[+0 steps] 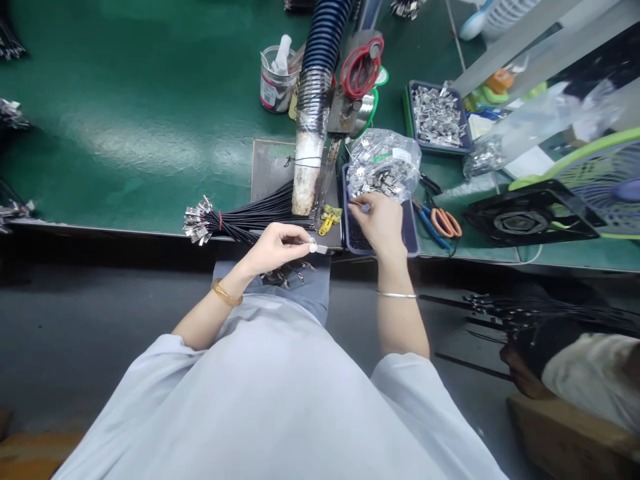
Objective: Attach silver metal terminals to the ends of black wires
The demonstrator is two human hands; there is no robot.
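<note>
My left hand [276,248] pinches the end of a black wire with a small metal terminal [318,248] at its tip, held just off the bench edge. My right hand [381,223] reaches into a dark blue tray [411,235] and its fingertips close on a small metal piece, right below a clear plastic bag of metal terminals [384,165]. A bundle of black wires with metal clips on their ends [235,219] lies on the green bench [125,133], left of my left hand.
A ribbed blue extraction hose [320,60] hangs over a grey work plate [273,167]. Behind stand a white jar [274,80] and a red wire coil [361,67]. Right of the tray lie orange-handled scissors [444,222], a second tray of terminals [437,117], a fan [595,180].
</note>
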